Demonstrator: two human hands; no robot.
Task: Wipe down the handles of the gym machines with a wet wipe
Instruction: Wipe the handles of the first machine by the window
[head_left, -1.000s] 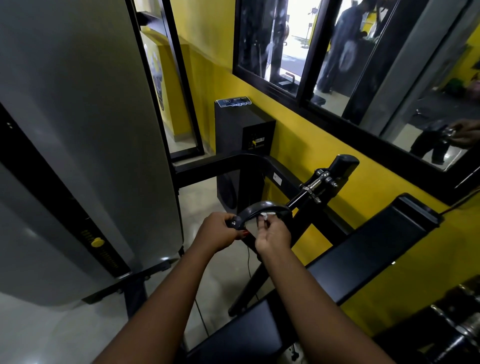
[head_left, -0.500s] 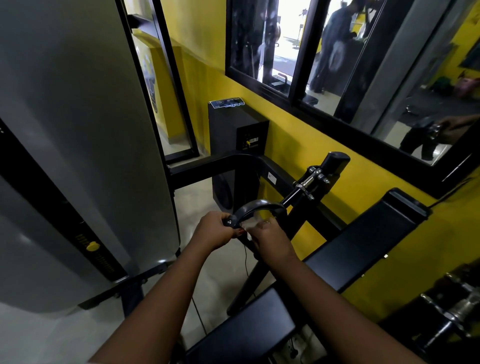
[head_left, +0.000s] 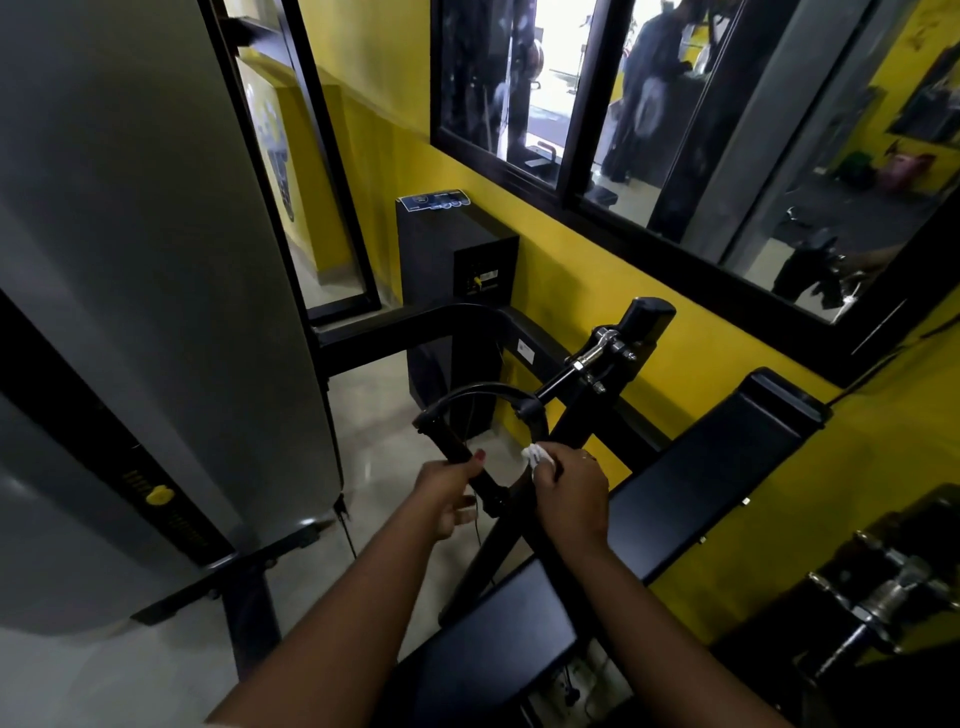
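Both my forearms reach forward from the bottom of the view, close together. My left hand (head_left: 447, 493) holds the straight grip of the black D-handle (head_left: 444, 436), thumb lying on top and the other fingers curled loosely beneath, which steadies it. Just right of those fingers, my right hand (head_left: 571, 488) is bunched, its fingertips pinching the white wet wipe (head_left: 536, 455). The wipe sits at the handle's right-hand end, where the curved strap comes down; whether it is touching the metal there I cannot tell. I judge this handle to be mid-wipe. Nothing shows which parts are already clean, so the grip under my left fingers probably remains to be done, as do the handles of other machines. Beyond my fingertips the handle hangs from a chrome swivel (head_left: 597, 353) on an upright post (head_left: 644, 317). A black bench pad (head_left: 717, 467) runs off to the right, and a grey weight-stack shroud (head_left: 156, 260) stands to the left. Farthest off are a black speaker (head_left: 447, 249) and a wall mirror (head_left: 675, 130).
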